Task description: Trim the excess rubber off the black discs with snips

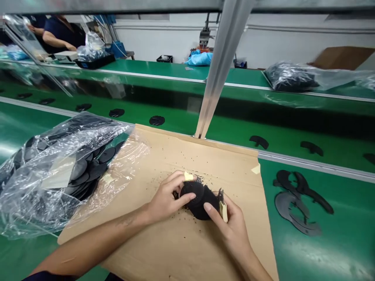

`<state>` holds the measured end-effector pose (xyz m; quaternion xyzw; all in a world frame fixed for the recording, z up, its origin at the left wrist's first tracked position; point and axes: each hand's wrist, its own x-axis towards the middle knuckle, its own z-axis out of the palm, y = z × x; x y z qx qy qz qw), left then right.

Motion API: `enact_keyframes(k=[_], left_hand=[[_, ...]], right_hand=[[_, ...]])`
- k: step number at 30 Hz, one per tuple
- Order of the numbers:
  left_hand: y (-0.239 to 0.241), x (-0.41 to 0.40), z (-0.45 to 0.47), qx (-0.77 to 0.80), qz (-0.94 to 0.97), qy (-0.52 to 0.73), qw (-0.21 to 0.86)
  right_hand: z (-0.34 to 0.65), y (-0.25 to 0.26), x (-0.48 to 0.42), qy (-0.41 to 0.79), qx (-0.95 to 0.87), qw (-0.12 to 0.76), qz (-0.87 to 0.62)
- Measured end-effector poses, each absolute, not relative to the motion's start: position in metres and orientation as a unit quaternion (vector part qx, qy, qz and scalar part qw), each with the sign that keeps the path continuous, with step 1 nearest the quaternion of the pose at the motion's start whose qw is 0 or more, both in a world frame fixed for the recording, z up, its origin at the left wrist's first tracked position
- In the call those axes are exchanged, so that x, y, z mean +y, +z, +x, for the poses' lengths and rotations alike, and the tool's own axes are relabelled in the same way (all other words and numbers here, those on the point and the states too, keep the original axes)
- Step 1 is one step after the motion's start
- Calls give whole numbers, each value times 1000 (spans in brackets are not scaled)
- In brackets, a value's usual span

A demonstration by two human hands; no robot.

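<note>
In the middle of the brown sheet, my left hand [168, 197] grips a black flat plastic part [197, 193] with a round disc on its upper face. Its thumb presses on top, and yellow tape wraps one of its fingertips. My right hand [231, 222] is closed on the right side of the same part, thumb on its edge. Beside that hand's fingers a small dark pointed piece [221, 194] sticks up, perhaps a tool tip; its lower end is hidden. Pale yellow tape [224, 211] shows there too. Black crumbs [199, 179] lie scattered around both hands.
A clear plastic bag [35, 183] of black discs [84, 171] lies at left. Curved black pieces [299, 195] rest on the green table at right. Behind a metal post [216, 70], a green conveyor [178, 125] carries black parts. A co-worker [63, 33] is at far left.
</note>
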<state>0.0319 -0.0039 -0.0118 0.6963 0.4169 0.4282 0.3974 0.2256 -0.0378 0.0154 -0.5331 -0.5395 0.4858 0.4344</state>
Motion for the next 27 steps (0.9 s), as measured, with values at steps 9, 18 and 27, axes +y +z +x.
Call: enact_keyframes(k=[9, 18, 27], left_hand=[[-12, -8, 31, 383, 737, 462, 310], [-8, -9, 30, 386, 732, 435, 355], [-1, -4, 29, 354, 716, 405, 445]], right_hand=[[218, 13, -37, 444, -562, 426, -552], [216, 14, -40, 432, -588, 412, -546], [216, 9, -38, 414, -611, 418, -530]])
